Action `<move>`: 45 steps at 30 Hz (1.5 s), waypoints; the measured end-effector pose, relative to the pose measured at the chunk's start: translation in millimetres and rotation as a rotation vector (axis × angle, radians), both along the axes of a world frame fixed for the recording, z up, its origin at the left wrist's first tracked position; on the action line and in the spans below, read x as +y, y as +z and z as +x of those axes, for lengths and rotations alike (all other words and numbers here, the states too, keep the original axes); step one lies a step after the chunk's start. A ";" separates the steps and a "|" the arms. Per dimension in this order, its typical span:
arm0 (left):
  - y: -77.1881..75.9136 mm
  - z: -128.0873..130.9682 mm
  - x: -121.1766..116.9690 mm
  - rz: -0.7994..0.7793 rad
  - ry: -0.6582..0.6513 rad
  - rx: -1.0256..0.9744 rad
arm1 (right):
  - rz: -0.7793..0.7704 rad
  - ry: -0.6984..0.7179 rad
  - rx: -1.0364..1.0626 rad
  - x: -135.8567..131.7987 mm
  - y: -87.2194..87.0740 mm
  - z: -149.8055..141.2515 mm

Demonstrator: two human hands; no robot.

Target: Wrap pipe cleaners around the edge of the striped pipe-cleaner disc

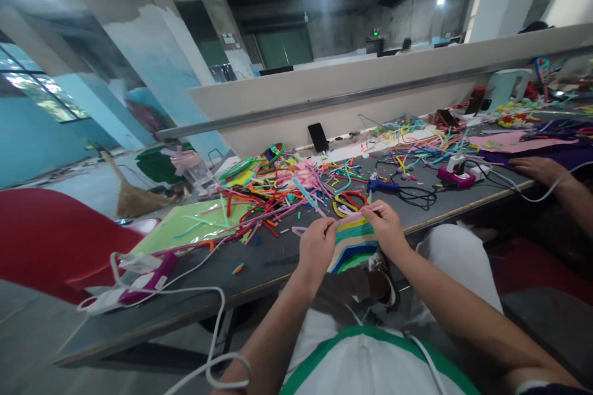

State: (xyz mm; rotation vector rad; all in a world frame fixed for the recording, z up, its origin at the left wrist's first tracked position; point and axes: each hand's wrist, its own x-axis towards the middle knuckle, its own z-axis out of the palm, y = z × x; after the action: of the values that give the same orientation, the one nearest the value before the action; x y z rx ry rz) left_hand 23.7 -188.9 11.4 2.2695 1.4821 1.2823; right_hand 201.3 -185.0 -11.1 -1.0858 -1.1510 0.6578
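My left hand point(317, 248) and my right hand point(386, 229) are raised at the table's front edge, fingers closed. Between them they pinch the two ends of a pale pink fuzzy strip, like a pipe cleaner point(351, 219). Right below it is a striped piece point(354, 244) in yellow, teal, cream, navy and green bands; whether the strip is joined to it I cannot tell. A pink loop point(299, 231) lies just left of my left hand. Beyond my hands, red and yellow curved pipe cleaners point(343, 205) rest on the table.
Loose colourful pipe cleaners point(278, 188) cover the table. A blue glue gun point(383, 186) with a black cord lies beyond my right hand. Power strips point(149, 279) point(456, 178) trail white cables. A phone point(317, 137) leans at the back. Another person's hand point(540, 170) rests at right.
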 end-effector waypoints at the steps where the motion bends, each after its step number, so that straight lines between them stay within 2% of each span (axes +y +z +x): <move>1: -0.1 0.7 0.5 -0.016 -0.004 -0.006 | 0.002 -0.012 -0.011 0.0 -0.6 -0.2; 4: 1.0 5.2 -0.2 -0.109 -0.029 -0.111 | 0.017 -0.027 -0.057 -1.4 0.6 -1.0; 7: 5.2 12.0 -4.2 -0.400 -0.102 -0.344 | 0.048 -0.030 -0.114 -5.6 4.8 -3.1; 10: 12.2 18.2 -9.6 -0.668 -0.271 -0.611 | 0.107 -0.029 -0.153 -10.7 7.6 -6.0; 12: 17.4 21.3 -13.0 -0.751 -0.351 -0.770 | 0.141 -0.024 -0.171 -13.1 7.7 -7.7; 15: 23.1 25.4 -17.2 -0.823 -0.353 -0.905 | 0.178 -0.003 -0.191 -14.4 6.4 -9.6; 19: 23.4 30.9 -20.0 -0.850 -0.328 -0.971 | 0.214 0.050 -0.185 -15.5 5.3 -11.8; 25: 19.4 33.8 -20.7 -0.793 -0.286 -1.009 | 0.154 0.057 -0.179 -18.3 6.6 -11.4; 32: 16.5 33.4 -20.4 -0.739 -0.260 -0.997 | 0.070 0.040 -0.252 -18.8 12.7 -5.9; 38: 17.0 33.7 -24.3 -0.739 -0.232 -0.958 | 0.079 0.049 -0.331 -18.2 18.2 -2.3; 42: 15.9 34.4 -27.8 -0.744 -0.225 -0.949 | 0.025 0.094 -0.268 -17.0 19.0 0.0; 45: 15.1 35.1 -30.7 -0.744 -0.227 -0.951 | -0.049 0.202 -0.156 -13.2 16.9 3.0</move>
State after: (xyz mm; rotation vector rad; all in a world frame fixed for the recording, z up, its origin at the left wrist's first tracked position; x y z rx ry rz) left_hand 58.7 -219.6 26.4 1.0581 1.0242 1.1788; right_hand 204.2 -198.3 5.8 -1.0859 -1.3987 0.7723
